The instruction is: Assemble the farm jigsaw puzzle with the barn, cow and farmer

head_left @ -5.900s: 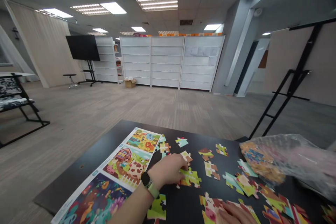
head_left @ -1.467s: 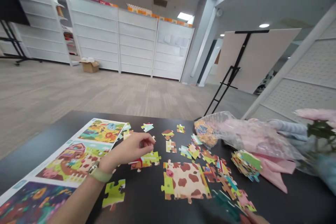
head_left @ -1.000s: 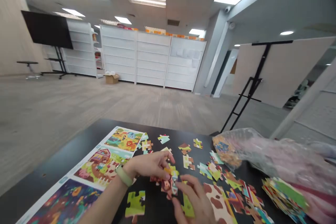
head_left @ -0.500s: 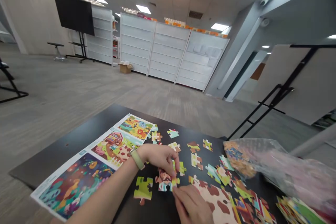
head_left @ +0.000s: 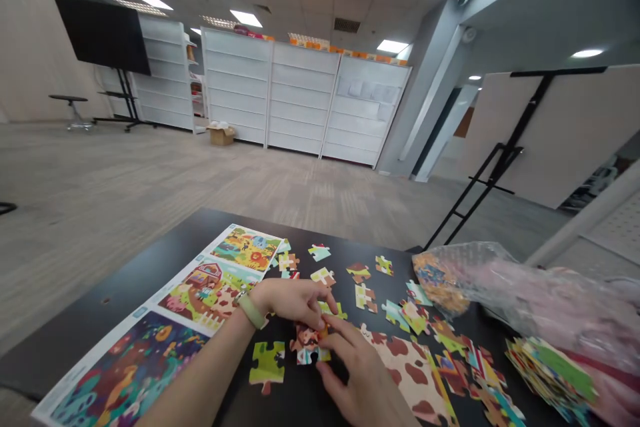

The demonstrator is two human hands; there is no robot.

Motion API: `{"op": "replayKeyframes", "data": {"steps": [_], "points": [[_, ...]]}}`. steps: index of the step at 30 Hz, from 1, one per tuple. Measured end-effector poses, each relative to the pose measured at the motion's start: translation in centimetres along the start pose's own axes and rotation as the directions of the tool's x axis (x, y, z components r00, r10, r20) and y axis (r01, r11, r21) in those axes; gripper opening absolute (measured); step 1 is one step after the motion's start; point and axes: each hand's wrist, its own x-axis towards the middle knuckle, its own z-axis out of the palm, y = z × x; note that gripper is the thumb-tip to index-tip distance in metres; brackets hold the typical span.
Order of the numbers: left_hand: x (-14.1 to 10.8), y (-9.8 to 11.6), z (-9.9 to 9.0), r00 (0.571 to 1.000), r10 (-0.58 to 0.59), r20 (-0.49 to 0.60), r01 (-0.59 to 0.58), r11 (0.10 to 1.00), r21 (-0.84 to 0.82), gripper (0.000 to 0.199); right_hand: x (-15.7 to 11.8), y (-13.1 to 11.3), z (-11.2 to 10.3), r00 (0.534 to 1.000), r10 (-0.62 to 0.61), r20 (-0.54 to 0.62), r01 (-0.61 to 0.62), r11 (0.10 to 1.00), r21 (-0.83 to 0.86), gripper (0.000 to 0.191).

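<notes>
Black tabletop [head_left: 105, 310], near its centre: both hands close together, the left hand [head_left: 290, 300] and right hand [head_left: 357, 377] pinching a small cluster of joined jigsaw pieces [head_left: 309, 345] from either side. A cow-print puzzle section [head_left: 410, 373] lies just right, a lime-green piece [head_left: 267, 363] just left.

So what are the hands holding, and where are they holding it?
The left hand and right hand both hold a small clump of jigsaw pieces by its edges: left fingertips along the top, right fingertips at the upper right corner.
</notes>
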Motion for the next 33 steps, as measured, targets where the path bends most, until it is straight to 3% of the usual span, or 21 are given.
{"op": "replayKeyframes", "data": {"steps": [3, 7, 16, 22, 29, 31, 33], "points": [[-0.4, 0.1, -0.7, 0.988, 0.015, -0.153, -0.003, 0.997, 0.076, 0.039, 0.0, 0.1, 0.6, 0.999, 0.033, -0.010, -0.033, 0.999, 0.006, 0.027], [-0.5, -0.4, -1.5, 0.934, 0.048, -0.354, 0.040, 0.971, 0.238, 0.026, -0.5, 1.2, 2.5, 0.999, -0.013, -0.038, 0.012, 1.000, -0.015, 0.028], [1.0, -1.5, -0.6, 0.953, 0.058, -0.298, 0.108, 0.851, 0.514, 0.019, -0.2, 1.2, 3.4, 0.989, -0.091, -0.118, 0.085, 0.995, -0.054, 0.024], [0.9, -1.9, -0.7, 0.962, 0.049, -0.267, 0.114, 0.820, 0.561, 0.020, -0.5, 1.0, 3.2, 0.980, -0.132, -0.149, 0.119, 0.988, -0.096, 0.024], [0.7, -1.1, 0.0, 0.945, 0.073, -0.318, 0.126, 0.817, 0.563, 0.014, -0.3, 0.3, 2.8, 0.981, -0.136, -0.135, 0.116, 0.982, -0.147, 0.026], [0.5, -0.8, 0.1, 0.939, 0.082, -0.334, 0.129, 0.815, 0.565, 0.021, -0.9, 0.7, 1.7, 0.970, -0.140, -0.201, 0.105, 0.979, -0.175, 0.034], [0.3, -0.5, 0.3, 0.938, 0.087, -0.335, 0.127, 0.813, 0.568, 0.025, -2.4, 1.9, -0.1, 0.933, -0.108, -0.343, 0.033, 0.975, -0.218, 0.037]]}}
